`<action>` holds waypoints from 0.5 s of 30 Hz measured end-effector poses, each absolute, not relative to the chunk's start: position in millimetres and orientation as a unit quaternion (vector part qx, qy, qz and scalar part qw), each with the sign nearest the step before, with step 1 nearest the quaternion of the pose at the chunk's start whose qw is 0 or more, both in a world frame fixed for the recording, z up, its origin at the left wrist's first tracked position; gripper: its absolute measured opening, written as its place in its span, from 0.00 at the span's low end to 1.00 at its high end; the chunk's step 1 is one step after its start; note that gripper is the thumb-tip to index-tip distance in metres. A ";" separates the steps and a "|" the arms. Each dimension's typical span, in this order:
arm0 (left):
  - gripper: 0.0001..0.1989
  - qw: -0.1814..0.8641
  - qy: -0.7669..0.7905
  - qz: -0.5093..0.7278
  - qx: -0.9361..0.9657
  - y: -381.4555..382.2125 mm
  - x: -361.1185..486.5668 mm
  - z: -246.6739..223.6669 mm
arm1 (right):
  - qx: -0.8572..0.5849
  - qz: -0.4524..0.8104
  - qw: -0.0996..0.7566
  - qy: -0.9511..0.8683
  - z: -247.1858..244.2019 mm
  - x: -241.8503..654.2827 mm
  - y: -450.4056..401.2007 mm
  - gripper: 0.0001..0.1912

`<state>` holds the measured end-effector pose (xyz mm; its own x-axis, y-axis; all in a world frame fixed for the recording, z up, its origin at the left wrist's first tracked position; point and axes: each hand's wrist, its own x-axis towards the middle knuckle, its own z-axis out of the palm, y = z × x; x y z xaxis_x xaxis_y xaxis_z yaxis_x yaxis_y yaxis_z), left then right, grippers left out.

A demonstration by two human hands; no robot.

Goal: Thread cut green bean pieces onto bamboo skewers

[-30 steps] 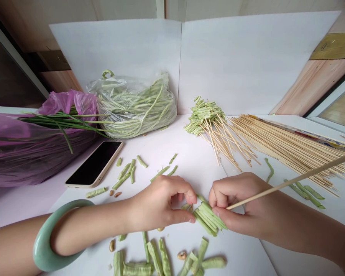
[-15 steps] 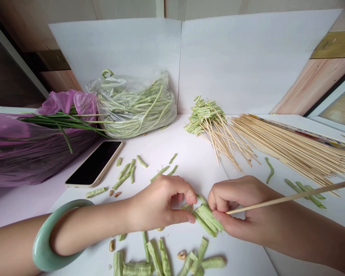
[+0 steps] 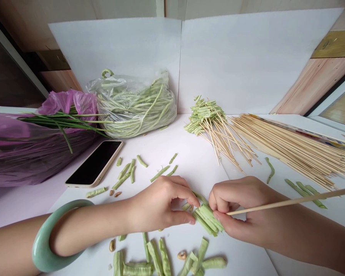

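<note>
Green bean bundle (image 3: 207, 219), left hand (image 3: 161, 205) pinching, right hand (image 3: 241, 211) holding skewer (image 3: 287, 202)

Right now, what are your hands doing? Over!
Left hand at the cut bean stack. Right hand with a wooden skewer, tip at the stack. Loose bean pieces below.

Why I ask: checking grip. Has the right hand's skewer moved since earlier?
Yes: the skewer swung down at its far end, from crossing the loose skewer pile to below it.
</note>
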<state>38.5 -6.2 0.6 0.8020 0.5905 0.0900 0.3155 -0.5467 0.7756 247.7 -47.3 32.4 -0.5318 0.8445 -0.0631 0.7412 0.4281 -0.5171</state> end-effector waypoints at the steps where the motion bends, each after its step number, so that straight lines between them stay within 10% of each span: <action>1: 0.12 0.397 0.265 0.172 0.862 -6.1 38.6 0.5 | -0.475 0.248 0.105 -0.838 32.8 247.1 -47.3 0.09; 15: 0.11 0.388 0.272 0.169 0.864 -6.1 38.9 1.3 | -0.468 0.254 0.113 -0.839 33.2 248.7 -45.1 0.09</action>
